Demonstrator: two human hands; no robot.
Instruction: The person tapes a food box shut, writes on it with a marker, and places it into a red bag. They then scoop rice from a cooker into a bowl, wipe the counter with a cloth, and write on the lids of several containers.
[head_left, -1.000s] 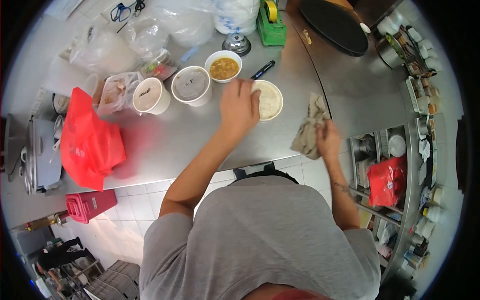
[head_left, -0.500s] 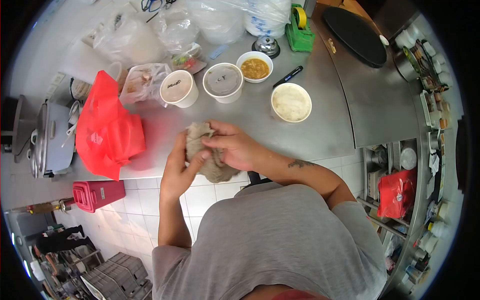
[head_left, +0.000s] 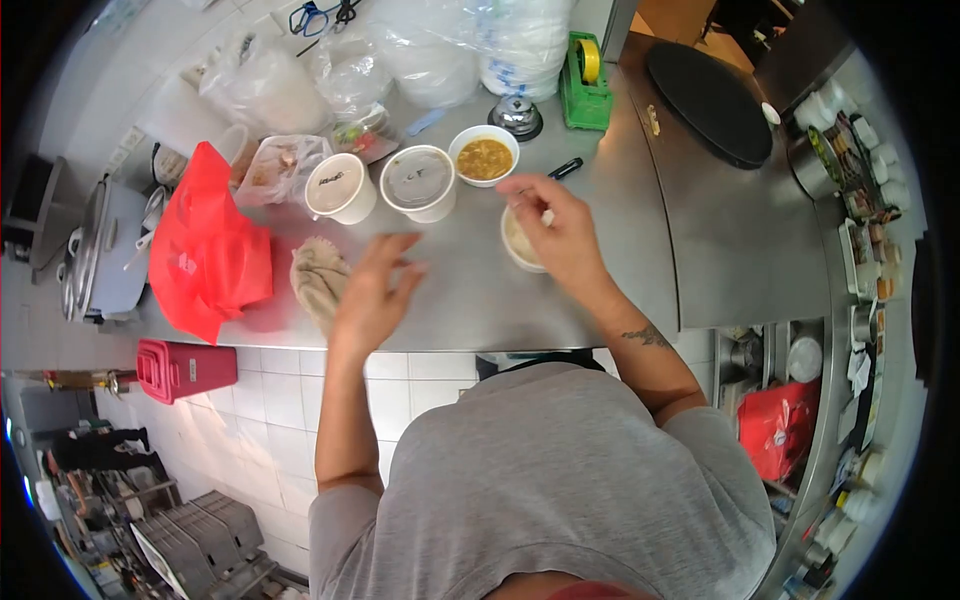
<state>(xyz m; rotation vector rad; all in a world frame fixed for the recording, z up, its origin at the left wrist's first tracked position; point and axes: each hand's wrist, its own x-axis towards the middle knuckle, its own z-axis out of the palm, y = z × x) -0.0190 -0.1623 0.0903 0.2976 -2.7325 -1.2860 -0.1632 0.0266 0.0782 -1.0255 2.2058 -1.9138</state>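
My left hand (head_left: 376,300) is over the steel counter with its fingers apart and holds nothing. Just left of it lies a crumpled beige cloth (head_left: 318,275), partly hidden by the wrist. My right hand (head_left: 558,235) is above a round white tub (head_left: 512,245) with pale contents, covering much of it. Its fingers are curved and parted, with nothing visible in them. Beyond these fingers is a black marker (head_left: 566,168). A white bowl of yellowish soup (head_left: 484,158) stands close by. Two lidded tubs, one marked "CF" (head_left: 418,182) and another with handwriting (head_left: 340,188), are further left.
On the left stands a red bag (head_left: 210,250), beside a clear bag of food (head_left: 280,170). At the back are a call bell (head_left: 516,118), a green tape dispenser (head_left: 586,85) and plastic-wrapped stacks (head_left: 525,45). A black oval tray (head_left: 710,105) lies at right.
The cloth has left my hands and now lies on the counter to the left. My hands have moved apart, the right one going over to the white tub.
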